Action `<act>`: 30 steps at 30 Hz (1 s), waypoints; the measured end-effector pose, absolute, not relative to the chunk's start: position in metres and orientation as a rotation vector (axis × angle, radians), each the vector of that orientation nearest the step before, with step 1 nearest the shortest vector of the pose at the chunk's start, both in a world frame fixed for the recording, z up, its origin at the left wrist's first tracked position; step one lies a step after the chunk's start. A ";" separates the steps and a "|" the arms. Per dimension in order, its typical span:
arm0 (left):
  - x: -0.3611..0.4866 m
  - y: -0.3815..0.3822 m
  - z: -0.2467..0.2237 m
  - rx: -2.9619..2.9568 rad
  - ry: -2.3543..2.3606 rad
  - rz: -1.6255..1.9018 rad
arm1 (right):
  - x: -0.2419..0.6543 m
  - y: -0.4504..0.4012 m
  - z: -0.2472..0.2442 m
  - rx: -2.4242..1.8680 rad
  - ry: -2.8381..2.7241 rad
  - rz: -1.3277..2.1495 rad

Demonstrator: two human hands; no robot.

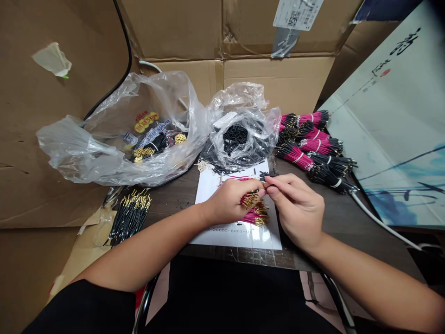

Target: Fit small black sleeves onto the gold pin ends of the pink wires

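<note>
My left hand (232,200) is closed around a bunch of wires (249,200) with gold-coloured metal ends. Its thumb meets the fingertips of my right hand (296,204), which are pinched together on something too small to make out. Under both hands lies a white printed sheet (208,237). More pink wires (257,216) with gold ends rest on it below my left hand. Small black sleeves (222,170) are scattered along the sheet's top edge. Behind the hands, an opened clear plastic bag (259,153) holds many short black sleeves (235,138).
Left of it, a large clear bag (79,153) contains black wire bundles (156,144). Loose black wires (130,215) lie at the table's left side. Tied pink and black bundles (314,146) are stacked at right. Cardboard (194,35) walls the back; a white cable (382,225) crosses the right.
</note>
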State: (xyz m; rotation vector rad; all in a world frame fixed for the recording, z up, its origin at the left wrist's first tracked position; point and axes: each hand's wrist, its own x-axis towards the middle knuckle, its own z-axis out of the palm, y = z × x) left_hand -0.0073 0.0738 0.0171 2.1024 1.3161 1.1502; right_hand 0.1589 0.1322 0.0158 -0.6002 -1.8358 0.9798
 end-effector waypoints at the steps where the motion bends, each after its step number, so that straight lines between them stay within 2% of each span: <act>1: -0.007 0.074 0.017 2.097 1.320 1.155 | 0.159 0.133 0.016 -0.580 -1.844 0.966; 9: -0.016 0.074 0.015 2.121 1.412 1.258 | 0.165 0.149 0.009 -0.431 -2.036 0.697; 14: -0.023 0.073 0.012 2.216 1.553 1.179 | 0.167 0.156 0.006 -0.354 -2.179 0.565; 25: -0.027 0.074 0.008 2.422 1.600 0.905 | 0.166 0.156 0.009 -0.392 -2.234 0.596; 30: -0.026 0.074 0.011 2.417 1.576 0.896 | 0.167 0.154 0.010 -0.443 -2.189 0.645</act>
